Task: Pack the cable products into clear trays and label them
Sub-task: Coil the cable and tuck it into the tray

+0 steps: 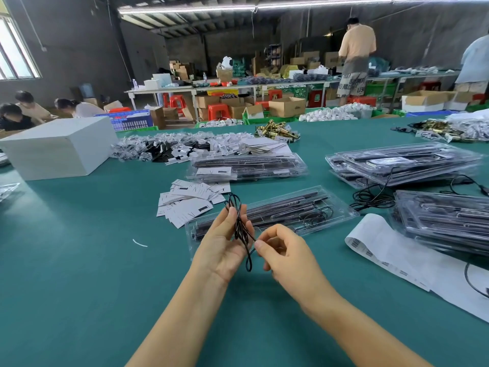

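Card labels [189,201]: a loose pile is laid on the green table [79,247], left of the hands.
Left hand [225,242]: raised palm-up, fingers curled around a looped black cable [239,226].
Black cable: held above the table, loops standing out above and below the fingers.
Right hand [284,251]: fingers curled, the cable's strand pinched between thumb and forefinger.
Clear tray [272,211]: lying just beyond both hands, dark parts inside.
Label strip [383,241]: spread at the right.

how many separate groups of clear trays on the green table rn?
4, plus a possible fifth. Single clear plastic tray beyond the hands; short stack behind it; tall stack far right; another stack near right. A partly cropped clear item sits at the left edge.
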A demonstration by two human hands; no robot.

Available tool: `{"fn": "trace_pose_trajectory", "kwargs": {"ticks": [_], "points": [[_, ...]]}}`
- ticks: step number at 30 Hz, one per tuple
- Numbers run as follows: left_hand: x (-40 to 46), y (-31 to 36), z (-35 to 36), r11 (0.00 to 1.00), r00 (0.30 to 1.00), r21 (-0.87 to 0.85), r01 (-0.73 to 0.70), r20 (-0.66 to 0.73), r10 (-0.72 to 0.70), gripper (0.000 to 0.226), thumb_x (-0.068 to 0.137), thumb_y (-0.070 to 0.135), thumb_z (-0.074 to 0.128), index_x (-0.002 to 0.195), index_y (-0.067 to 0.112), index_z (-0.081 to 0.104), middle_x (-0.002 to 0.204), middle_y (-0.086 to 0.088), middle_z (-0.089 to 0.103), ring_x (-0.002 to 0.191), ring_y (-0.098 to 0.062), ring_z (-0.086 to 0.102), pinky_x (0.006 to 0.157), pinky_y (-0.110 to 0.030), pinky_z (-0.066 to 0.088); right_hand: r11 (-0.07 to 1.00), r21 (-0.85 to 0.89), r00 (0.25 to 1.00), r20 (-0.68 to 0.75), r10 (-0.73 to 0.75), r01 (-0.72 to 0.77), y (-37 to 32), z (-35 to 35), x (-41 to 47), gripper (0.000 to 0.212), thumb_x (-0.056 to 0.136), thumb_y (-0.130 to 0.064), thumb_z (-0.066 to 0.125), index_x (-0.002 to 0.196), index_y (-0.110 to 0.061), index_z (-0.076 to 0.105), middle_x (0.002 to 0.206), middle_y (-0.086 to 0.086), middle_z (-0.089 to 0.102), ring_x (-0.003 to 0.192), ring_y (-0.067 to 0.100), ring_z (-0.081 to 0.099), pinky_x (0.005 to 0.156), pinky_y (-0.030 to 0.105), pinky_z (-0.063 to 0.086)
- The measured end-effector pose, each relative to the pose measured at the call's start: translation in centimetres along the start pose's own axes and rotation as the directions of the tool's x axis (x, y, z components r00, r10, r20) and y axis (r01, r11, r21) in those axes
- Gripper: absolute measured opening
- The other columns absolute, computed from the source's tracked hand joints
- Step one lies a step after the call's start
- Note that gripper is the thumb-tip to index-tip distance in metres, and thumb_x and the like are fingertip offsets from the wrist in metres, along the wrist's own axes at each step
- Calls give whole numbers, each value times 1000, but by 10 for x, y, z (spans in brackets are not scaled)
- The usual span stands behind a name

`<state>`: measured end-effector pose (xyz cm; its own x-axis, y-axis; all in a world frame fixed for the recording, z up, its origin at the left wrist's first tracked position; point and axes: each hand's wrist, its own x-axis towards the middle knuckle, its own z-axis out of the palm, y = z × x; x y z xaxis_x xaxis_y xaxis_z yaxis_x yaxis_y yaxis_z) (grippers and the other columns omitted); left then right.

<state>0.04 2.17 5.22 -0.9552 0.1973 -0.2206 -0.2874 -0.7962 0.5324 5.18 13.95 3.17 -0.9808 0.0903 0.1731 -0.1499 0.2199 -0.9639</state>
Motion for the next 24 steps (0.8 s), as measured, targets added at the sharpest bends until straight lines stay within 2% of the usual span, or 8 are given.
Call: {"fn": "trace_pose_trajectory", "kwargs": {"ticks": [2,5,10,13,16,19,22,24], "points": [[0,2,0,999,1000,37,-23,-4,23,22,70,10,66,92,9,63,92,-9,72,60,-11,63,51,-21,53,999,35,999,46,19,-20,-2,-2,0,14,88,-20,65,79,-30,62,66,-8,61,58,5,53,54,19,41],[-1,4,0,984,998,171,-54,-10,57,20,76,12,66,95,15,67,92,-1,74,62,-9,61,45,-17,47,1000,1,995,98,28,-28,-5,-6,2,15,86,-17,67,81,-31,68,68,-7,63,63,8,51,64,27,45],[-6,3,3,943,997,325,-74,4,76,24,83,10,65,105,17,67,94,2,74,58,-6,59,42,-15,41,998,-58,984,176,34,-24,-13,-22,7,22,88,-7,62,84,-27,73,68,-6,63,60,11,44,59,24,37],[-7,-1,5,916,996,392,-82,-1,90,25,85,8,65,109,14,64,95,-4,74,58,-8,58,41,-16,40,995,-99,991,137,7,6,-16,-30,11,18,84,-6,68,87,-24,69,72,-2,59,65,10,53,67,30,48],[-7,-4,6,894,997,442,-70,-6,81,15,87,8,65,101,5,60,90,-8,74,55,-7,57,41,-15,40,993,-101,994,102,-44,54,-17,-39,14,20,81,-3,71,87,-21,66,76,-1,63,68,11,61,76,32,53],[-7,-8,6,880,999,473,-43,-8,53,7,87,9,65,91,3,65,84,-8,72,54,-6,57,42,-13,42,986,-119,990,100,-100,112,-16,-43,15,25,80,0,72,88,-23,64,78,-2,65,72,14,64,78,31,55],[-7,-9,5,866,999,499,-19,-17,32,12,88,13,65,90,1,69,84,-10,63,55,-6,56,47,-14,47,974,-149,983,93,-159,172,-15,-45,15,30,80,0,72,87,-28,64,78,-3,66,75,16,65,77,28,55],[-7,-8,5,863,999,504,13,-35,6,14,89,14,64,91,1,68,83,-12,64,54,-6,56,47,-14,49,964,-166,977,85,-195,207,-15,-45,14,29,80,1,72,87,-26,63,79,-4,66,75,14,65,76,25,54]]}}
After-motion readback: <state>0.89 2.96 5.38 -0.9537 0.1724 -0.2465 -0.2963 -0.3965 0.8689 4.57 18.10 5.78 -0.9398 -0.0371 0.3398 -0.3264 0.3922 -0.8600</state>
